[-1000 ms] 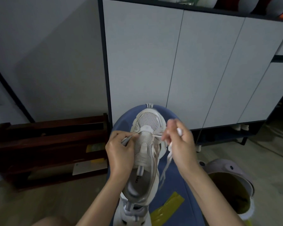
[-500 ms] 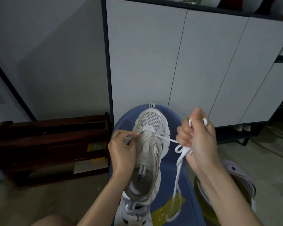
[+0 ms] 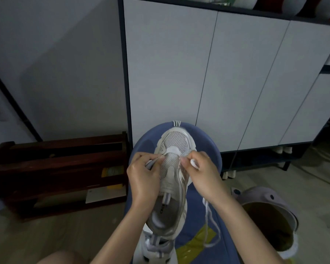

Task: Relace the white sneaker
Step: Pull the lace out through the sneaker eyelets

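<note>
The sneaker (image 3: 171,180) is steadied on a blue seat (image 3: 204,149). Lace (image 3: 208,225) is pinched by the left hand (image 3: 143,180) and the right hand (image 3: 202,176) at the front eyelets.

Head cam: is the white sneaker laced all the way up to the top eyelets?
No, the white mesh sneaker shows lace only near the toe, where both hands pinch it.

Two bare forearms, no sleeves; left hand (image 3: 144,175) and right hand (image 3: 202,175) ungloved, apparently no rings; bare knee (image 3: 59,258) lower left.
</note>
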